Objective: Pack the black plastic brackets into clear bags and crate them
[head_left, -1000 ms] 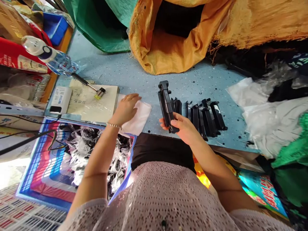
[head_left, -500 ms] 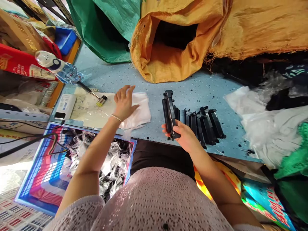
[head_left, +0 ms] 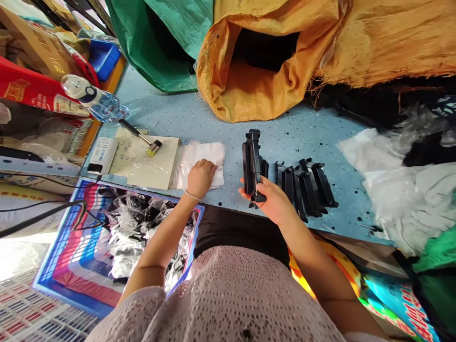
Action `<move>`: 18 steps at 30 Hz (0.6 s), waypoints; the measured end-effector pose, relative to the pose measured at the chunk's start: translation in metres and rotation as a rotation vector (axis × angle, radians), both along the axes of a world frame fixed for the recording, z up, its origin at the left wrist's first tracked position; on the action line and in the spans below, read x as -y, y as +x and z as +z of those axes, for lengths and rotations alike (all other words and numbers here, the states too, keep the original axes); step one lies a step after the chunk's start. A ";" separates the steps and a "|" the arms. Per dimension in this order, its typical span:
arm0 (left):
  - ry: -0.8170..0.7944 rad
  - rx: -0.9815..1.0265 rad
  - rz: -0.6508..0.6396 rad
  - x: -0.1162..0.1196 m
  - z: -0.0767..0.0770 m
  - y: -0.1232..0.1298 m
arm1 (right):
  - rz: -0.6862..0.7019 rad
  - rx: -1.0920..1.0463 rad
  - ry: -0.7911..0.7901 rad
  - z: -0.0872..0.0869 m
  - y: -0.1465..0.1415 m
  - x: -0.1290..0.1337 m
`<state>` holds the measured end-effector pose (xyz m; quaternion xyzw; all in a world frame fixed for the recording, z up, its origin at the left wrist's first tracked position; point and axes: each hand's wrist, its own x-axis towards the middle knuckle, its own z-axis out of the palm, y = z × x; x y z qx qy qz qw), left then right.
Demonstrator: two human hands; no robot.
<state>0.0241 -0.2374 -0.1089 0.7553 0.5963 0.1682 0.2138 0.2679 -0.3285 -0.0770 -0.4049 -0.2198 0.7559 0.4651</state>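
My left hand (head_left: 202,177) rests on a stack of thin white plastic bags (head_left: 185,164), its fingers closed and pointing down; what they grip, if anything, is hidden. My right hand (head_left: 273,200) is wrapped round the lower end of a black plastic part (head_left: 252,164), which it holds upright above the front of the blue speckled table (head_left: 231,137). Just right of that hand, several similar black parts (head_left: 308,187) lie side by side in a row. Another black piece shows partly behind the held part.
An orange sack (head_left: 221,102) and a green sack (head_left: 167,78) gape open at the back. Left are a notepad (head_left: 160,171), a bottle (head_left: 107,105) and a basket (head_left: 59,251) of bagged parts. White plastic (head_left: 395,190) lies right.
My left hand has moved right and toward me onto the white bags, and its spread fingers have closed. My right hand still holds the black part, slightly raised. The view has shifted a little.
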 end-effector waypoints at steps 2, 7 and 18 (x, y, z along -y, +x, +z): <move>-0.073 0.208 0.061 -0.006 -0.001 -0.008 | 0.011 -0.014 -0.007 0.003 0.002 -0.002; -0.206 0.628 0.318 -0.006 0.005 -0.027 | 0.063 -0.095 -0.033 0.014 -0.013 -0.019; 0.156 0.232 0.057 0.021 0.028 -0.033 | -0.008 -0.113 -0.095 -0.004 -0.066 -0.053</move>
